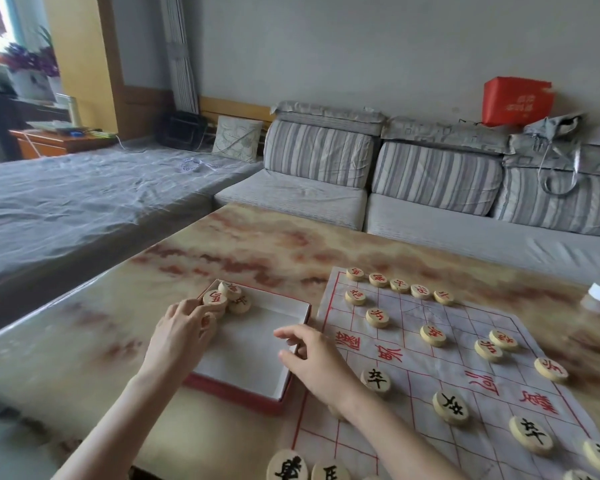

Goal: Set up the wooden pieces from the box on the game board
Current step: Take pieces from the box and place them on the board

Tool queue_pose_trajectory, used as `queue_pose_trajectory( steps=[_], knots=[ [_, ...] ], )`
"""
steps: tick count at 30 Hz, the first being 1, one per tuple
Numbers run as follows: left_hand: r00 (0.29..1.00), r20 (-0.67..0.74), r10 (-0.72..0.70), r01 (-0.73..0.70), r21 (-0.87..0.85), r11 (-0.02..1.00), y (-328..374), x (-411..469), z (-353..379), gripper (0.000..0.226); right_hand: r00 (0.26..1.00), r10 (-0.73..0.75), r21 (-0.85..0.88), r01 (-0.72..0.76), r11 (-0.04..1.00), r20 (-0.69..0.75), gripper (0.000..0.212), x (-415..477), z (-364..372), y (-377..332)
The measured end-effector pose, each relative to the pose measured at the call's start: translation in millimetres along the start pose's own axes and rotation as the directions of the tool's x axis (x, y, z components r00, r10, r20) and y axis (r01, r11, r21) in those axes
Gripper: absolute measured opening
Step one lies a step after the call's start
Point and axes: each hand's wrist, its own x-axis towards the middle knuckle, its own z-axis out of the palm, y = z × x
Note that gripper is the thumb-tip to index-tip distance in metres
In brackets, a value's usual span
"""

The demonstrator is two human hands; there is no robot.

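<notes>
Box (253,344) beside game board (440,368)
A wooden piece (216,299) is pinched by the left hand (179,332); the right hand (314,360) is held loosely spread.

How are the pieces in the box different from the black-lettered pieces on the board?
The pieces in the box have red letters; the black-lettered pieces have black ones. The pieces in the box are heaped in one corner; the black-lettered pieces lie apart on the board. Both are round, pale wooden discs.
</notes>
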Motion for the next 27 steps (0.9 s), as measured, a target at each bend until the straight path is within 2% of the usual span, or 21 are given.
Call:
queue_pose_trajectory(
  steps=[4,9,14,20,23,27],
  knots=[
    [1.0,0.001,0.011,-0.011,0.033,0.999,-8,5,0,0.025,1.0,-0.011,-0.067,0.011,0.998,0.005,0.029,7,9,-3],
    [0.993,-0.074,-0.096,0.087,-0.123,0.989,-7,-5,1,0.036,0.996,-0.069,-0.104,0.075,0.992,0.058,0.033,17,26,-15],
    [0.964,-0.159,-0.214,0.176,-0.226,0.958,-9,-13,3,0.039,0.978,-0.059,-0.184,0.097,0.978,0.199,0.044,39,53,-31],
    [0.952,-0.19,-0.24,0.166,-0.339,0.926,-11,-13,3,0.038,0.939,-0.102,-0.397,0.236,0.887,0.329,0.061,65,85,-34],
    [0.948,-0.2,-0.246,0.162,-0.362,0.918,-13,-13,2,0.036,0.943,-0.127,-0.467,0.266,0.843,0.308,0.057,65,82,-29],
    [0.961,-0.186,-0.204,0.131,-0.344,0.93,-16,-13,3,0.037,0.959,-0.202,-0.521,0.278,0.807,0.2,0.032,58,68,-17]
  ],
)
